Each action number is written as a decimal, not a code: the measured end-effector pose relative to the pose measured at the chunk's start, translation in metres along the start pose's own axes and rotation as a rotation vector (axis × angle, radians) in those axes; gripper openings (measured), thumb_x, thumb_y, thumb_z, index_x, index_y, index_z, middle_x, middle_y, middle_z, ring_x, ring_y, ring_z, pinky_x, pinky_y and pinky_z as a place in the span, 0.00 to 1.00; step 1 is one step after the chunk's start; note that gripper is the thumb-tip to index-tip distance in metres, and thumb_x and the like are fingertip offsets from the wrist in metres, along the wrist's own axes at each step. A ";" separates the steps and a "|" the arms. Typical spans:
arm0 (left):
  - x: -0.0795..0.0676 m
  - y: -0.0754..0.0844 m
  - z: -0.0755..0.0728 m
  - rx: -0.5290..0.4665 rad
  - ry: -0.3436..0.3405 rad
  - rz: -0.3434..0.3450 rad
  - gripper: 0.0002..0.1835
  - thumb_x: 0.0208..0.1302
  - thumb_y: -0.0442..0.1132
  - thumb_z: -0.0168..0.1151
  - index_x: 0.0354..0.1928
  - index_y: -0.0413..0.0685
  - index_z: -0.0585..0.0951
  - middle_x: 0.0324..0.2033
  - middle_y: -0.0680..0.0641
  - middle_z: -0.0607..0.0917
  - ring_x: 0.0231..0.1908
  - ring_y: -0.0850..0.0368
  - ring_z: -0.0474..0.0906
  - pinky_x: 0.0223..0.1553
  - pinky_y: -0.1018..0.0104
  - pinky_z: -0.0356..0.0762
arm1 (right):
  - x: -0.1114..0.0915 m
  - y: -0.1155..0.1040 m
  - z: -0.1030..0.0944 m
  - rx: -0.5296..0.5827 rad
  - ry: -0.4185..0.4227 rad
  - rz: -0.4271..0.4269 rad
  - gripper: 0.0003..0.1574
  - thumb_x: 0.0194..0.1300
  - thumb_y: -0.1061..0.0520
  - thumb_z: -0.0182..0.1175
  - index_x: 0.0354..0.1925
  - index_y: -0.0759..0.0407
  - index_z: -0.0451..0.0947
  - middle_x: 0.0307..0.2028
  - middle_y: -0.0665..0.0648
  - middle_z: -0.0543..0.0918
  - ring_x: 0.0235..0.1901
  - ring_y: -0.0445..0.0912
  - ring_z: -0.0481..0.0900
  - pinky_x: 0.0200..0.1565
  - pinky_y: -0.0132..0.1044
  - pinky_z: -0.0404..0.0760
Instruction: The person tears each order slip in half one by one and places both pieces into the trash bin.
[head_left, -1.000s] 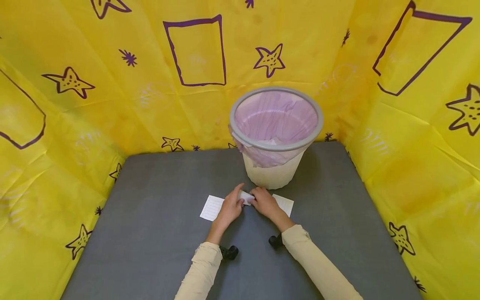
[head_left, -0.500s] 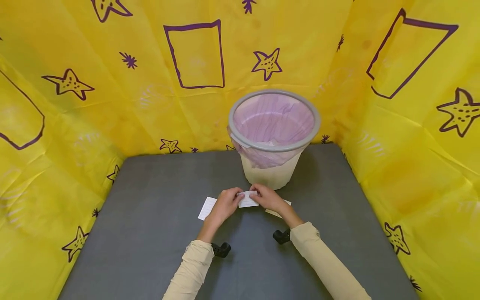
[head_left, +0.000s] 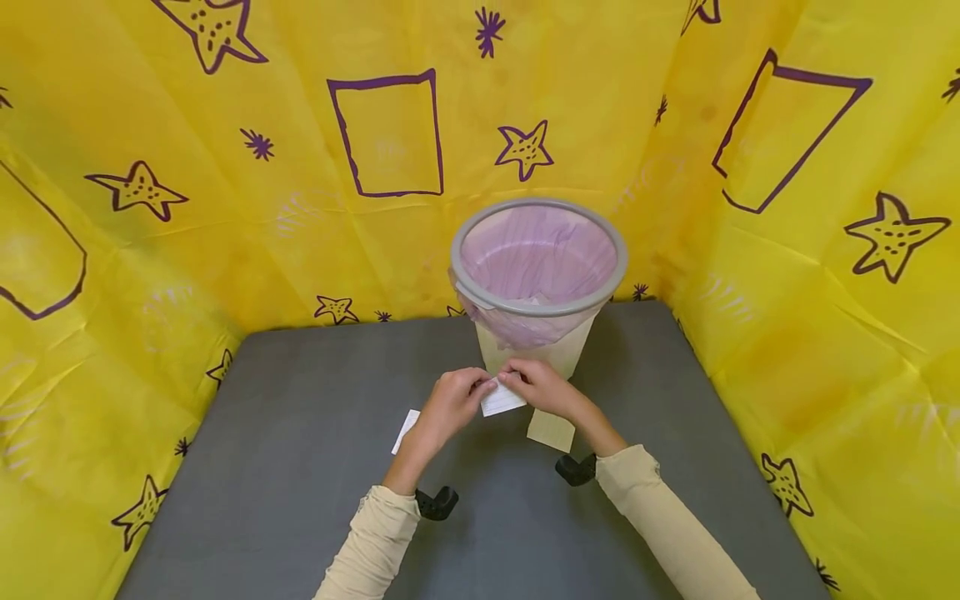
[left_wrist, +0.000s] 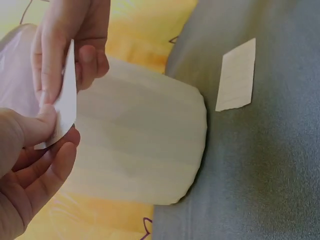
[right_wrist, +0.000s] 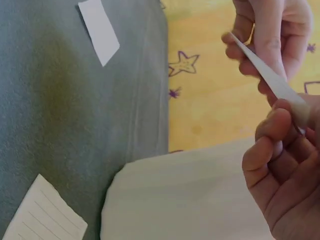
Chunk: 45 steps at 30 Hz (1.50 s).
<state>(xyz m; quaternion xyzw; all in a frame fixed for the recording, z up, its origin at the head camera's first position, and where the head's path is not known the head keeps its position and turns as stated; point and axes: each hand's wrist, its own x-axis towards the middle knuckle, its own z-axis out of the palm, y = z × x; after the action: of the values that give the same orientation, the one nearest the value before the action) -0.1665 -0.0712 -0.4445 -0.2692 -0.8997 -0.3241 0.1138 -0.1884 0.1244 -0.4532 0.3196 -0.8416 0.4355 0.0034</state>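
Note:
Both hands pinch one small piece of lined white paper [head_left: 502,398] in front of the bin. My left hand [head_left: 450,407] has its thumb and fingers at the paper's left end. The thumb and fingers of my right hand [head_left: 546,388] grip its upper right part. Seen nearly edge-on in the left wrist view, the paper [left_wrist: 69,102] bends slightly between the two hands. A second lined piece of paper [head_left: 552,431] lies on the table below the right hand. Another white piece of paper [head_left: 404,432] lies left of the left hand, partly covered by that forearm.
Just beyond the hands stands a pale waste bin [left_wrist: 140,135] with a grey rim [head_left: 615,287] and a pinkish-purple bag liner [head_left: 540,250]. Some white scraps show inside it. The grey table [head_left: 315,467] is bordered by yellow patterned cloth [head_left: 285,242] on three sides.
The hands have drawn slightly apart, and the held paper, largely hidden between the fingers a second ago, now shows its lined face. The right-hand table piece is more uncovered. The head view has tilted up.

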 end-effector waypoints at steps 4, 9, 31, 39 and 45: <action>-0.001 0.000 0.003 -0.015 0.058 0.046 0.05 0.64 0.37 0.63 0.34 0.43 0.86 0.28 0.49 0.86 0.26 0.60 0.79 0.30 0.70 0.77 | -0.004 -0.003 0.004 0.107 0.021 0.057 0.10 0.73 0.59 0.52 0.35 0.61 0.77 0.17 0.50 0.70 0.16 0.35 0.64 0.21 0.28 0.65; 0.000 -0.002 0.010 0.003 0.186 0.110 0.05 0.61 0.36 0.66 0.32 0.43 0.87 0.27 0.48 0.87 0.25 0.59 0.80 0.29 0.68 0.78 | -0.008 -0.003 0.011 0.274 0.072 0.203 0.14 0.74 0.56 0.50 0.40 0.67 0.76 0.17 0.49 0.68 0.14 0.36 0.64 0.20 0.28 0.65; -0.009 -0.023 -0.008 -0.193 -0.018 -0.345 0.05 0.64 0.37 0.64 0.38 0.45 0.85 0.31 0.46 0.87 0.28 0.57 0.80 0.31 0.67 0.76 | -0.024 0.020 -0.004 -0.043 0.292 0.169 0.07 0.69 0.60 0.56 0.36 0.63 0.79 0.26 0.55 0.77 0.25 0.39 0.68 0.29 0.29 0.68; -0.020 -0.067 -0.031 -0.256 -0.462 -0.338 0.12 0.72 0.34 0.51 0.42 0.33 0.82 0.28 0.44 0.82 0.25 0.60 0.74 0.28 0.71 0.72 | -0.068 0.067 -0.041 0.112 0.063 0.368 0.14 0.73 0.56 0.53 0.40 0.67 0.78 0.19 0.50 0.72 0.14 0.36 0.67 0.18 0.29 0.68; -0.025 -0.102 -0.047 -0.363 -0.580 -0.426 0.13 0.70 0.34 0.54 0.44 0.27 0.80 0.28 0.45 0.83 0.25 0.62 0.75 0.32 0.67 0.79 | -0.091 0.088 -0.067 0.263 -0.022 0.598 0.22 0.74 0.52 0.51 0.46 0.74 0.73 0.21 0.52 0.75 0.16 0.39 0.71 0.23 0.36 0.76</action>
<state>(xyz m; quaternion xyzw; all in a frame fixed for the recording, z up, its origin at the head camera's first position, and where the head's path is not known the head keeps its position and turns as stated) -0.2010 -0.1778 -0.4715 -0.1728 -0.8584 -0.4045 -0.2640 -0.1825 0.2592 -0.5018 0.0606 -0.8347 0.5186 -0.1753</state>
